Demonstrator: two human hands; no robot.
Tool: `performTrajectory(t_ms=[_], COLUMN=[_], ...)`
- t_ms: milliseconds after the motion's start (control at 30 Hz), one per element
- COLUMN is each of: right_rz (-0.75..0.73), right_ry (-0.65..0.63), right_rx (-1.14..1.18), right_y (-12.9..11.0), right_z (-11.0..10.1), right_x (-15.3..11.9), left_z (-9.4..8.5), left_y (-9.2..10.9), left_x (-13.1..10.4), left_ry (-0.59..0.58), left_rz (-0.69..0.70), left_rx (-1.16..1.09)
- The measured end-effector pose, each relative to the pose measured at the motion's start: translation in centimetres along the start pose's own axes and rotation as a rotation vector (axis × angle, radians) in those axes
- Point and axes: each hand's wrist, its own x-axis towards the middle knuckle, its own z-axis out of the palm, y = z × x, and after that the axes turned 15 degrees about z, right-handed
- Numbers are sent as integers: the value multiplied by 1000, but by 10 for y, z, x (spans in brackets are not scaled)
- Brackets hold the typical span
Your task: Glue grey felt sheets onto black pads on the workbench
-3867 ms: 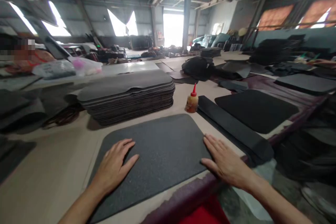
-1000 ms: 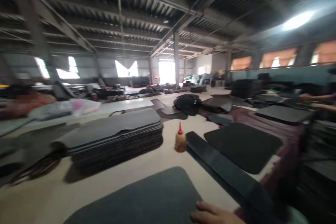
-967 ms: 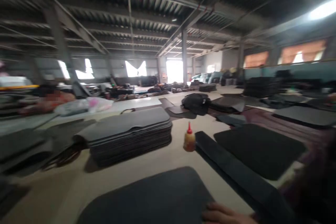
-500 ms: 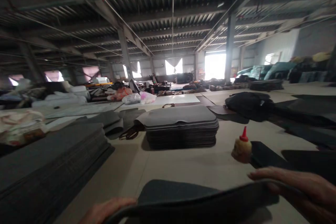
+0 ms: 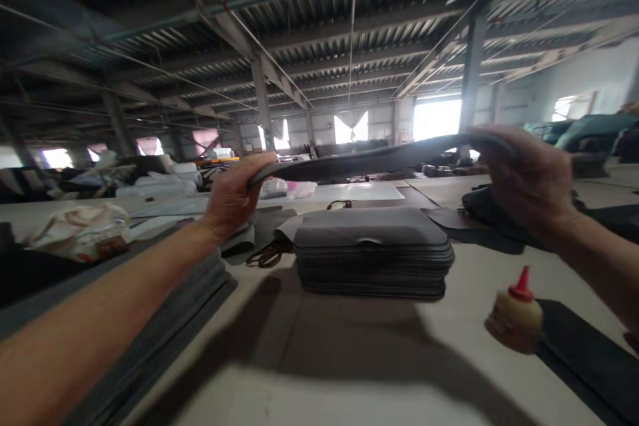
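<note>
Both my hands hold a dark grey sheet (image 5: 369, 161), seen nearly edge-on and sagging a little in the middle. Its left end is pinched in my left hand (image 5: 234, 193), fingers closed. My right hand (image 5: 529, 180), somewhat blurred, grips the right end. The sheet hangs in the air above and beyond a neat stack of grey sheets (image 5: 374, 259) with rounded corners, apart from it. A shadow falls on the pale table (image 5: 319, 333) in front of that stack.
A glue-like bottle with a red nozzle (image 5: 516, 316) stands on the right beside a dark flat piece (image 5: 589, 346). Another tall stack of grey sheets (image 5: 200, 306) lies at left, under my left forearm. A dark looped cord (image 5: 267, 254) and a pale bag (image 5: 82, 229) sit farther back.
Both hands have raised the grey sheet from low over the near table to above the middle stack. My view has shifted slightly left. The dark piece lying at the near edge no longer shows.
</note>
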Motion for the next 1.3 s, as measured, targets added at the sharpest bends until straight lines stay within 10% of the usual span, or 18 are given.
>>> performTrajectory(t_ms=[100, 300, 833, 1067, 1300], right_rz=[-113, -12, -178, -316, -131], right_ry=[-50, -565, -536, -366, -853], right_rx=[3, -373, -408, -106, 11], right_y=[27, 83, 114, 110, 37], right_z=[48, 138, 152, 114, -26], right_x=[-8, -56, -81, -153, -244], left_z=[56, 148, 152, 152, 157], left_y=[-21, -23, -38, -23, 22], left_x=[-20, -83, -111, -121, -102], left_ry=[-183, -497, -454, -379, -417], left_rz=[-63, -159, -439, -736, -846], left_rx=[4, -88, -207, -167, -145])
